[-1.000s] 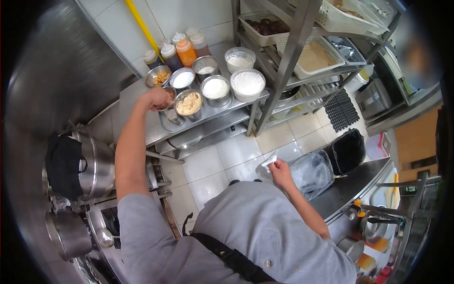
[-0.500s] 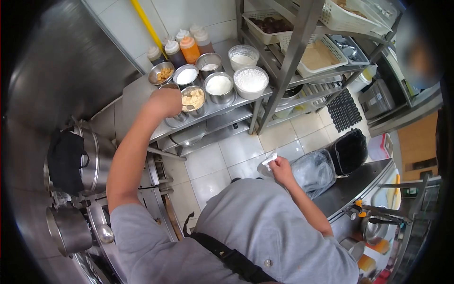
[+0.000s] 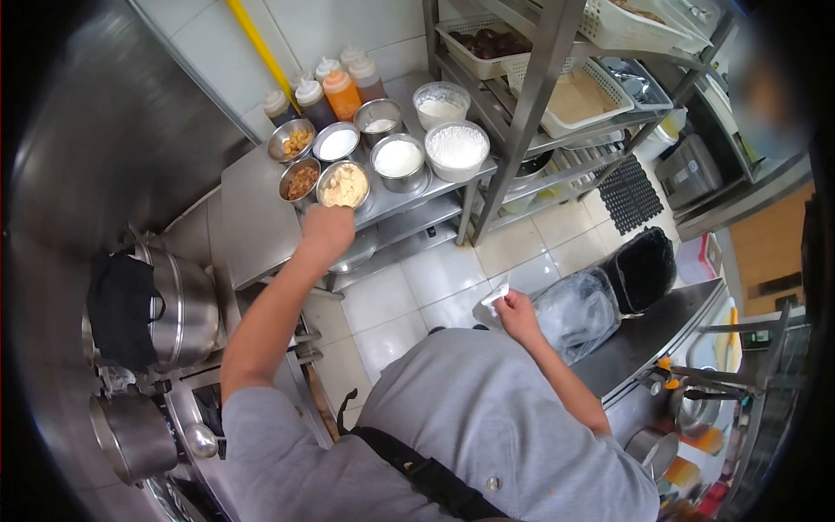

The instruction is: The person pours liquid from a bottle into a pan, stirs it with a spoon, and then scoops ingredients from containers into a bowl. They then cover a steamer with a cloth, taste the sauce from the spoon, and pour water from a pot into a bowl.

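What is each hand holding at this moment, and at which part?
The right hand pinches a small clear plastic bag at its upper edge. The left hand is closed near the metal bowls; whether it holds anything cannot be told.

Commercial kitchen: steel prep table (image 3: 252, 217) with ingredient bowls (image 3: 398, 160) and sauce bottles (image 3: 341, 94) far left, wire shelving (image 3: 539, 104) right, stockpot (image 3: 178, 309) near left.

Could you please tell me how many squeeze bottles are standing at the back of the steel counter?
4, clustered against the tiled wall: dark-filled white-capped bottle leftmost, second dark bottle, orange sauce bottle, brownish bottle rightmost. A fifth cap may hide behind them.
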`<state>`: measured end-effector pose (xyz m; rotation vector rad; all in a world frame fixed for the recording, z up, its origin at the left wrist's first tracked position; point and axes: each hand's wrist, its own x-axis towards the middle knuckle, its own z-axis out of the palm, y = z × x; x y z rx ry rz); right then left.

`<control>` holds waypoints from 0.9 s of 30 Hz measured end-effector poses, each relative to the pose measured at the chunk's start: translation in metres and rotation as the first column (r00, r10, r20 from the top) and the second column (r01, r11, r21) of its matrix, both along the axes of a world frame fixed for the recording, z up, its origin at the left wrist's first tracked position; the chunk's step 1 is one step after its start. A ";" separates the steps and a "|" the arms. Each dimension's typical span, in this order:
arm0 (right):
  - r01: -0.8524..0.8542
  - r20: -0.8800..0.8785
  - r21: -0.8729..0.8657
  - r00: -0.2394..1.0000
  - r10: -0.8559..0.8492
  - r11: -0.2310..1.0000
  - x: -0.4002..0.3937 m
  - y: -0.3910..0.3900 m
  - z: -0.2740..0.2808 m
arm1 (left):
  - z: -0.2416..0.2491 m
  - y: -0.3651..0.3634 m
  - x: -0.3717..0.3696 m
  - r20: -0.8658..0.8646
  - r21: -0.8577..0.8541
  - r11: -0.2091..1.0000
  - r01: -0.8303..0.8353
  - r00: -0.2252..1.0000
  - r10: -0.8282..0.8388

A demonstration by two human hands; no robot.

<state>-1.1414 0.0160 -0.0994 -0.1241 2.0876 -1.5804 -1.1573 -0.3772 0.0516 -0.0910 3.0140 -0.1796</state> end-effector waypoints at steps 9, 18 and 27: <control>-0.045 -0.033 -0.027 0.998 0.044 0.999 -0.005 -0.009 -0.007 | -0.006 -0.011 -0.003 -0.153 -0.047 0.999 -0.028 0.988 0.020; -0.036 -0.059 0.003 0.998 0.037 0.999 -0.002 -0.005 -0.004 | 0.025 -0.033 -0.001 -0.013 -0.062 0.998 0.002 1.000 -0.003; 0.011 -0.055 -0.020 0.998 -0.012 1.000 0.006 -0.001 -0.015 | 0.034 -0.040 -0.020 -0.252 -0.236 0.965 0.115 0.952 -0.175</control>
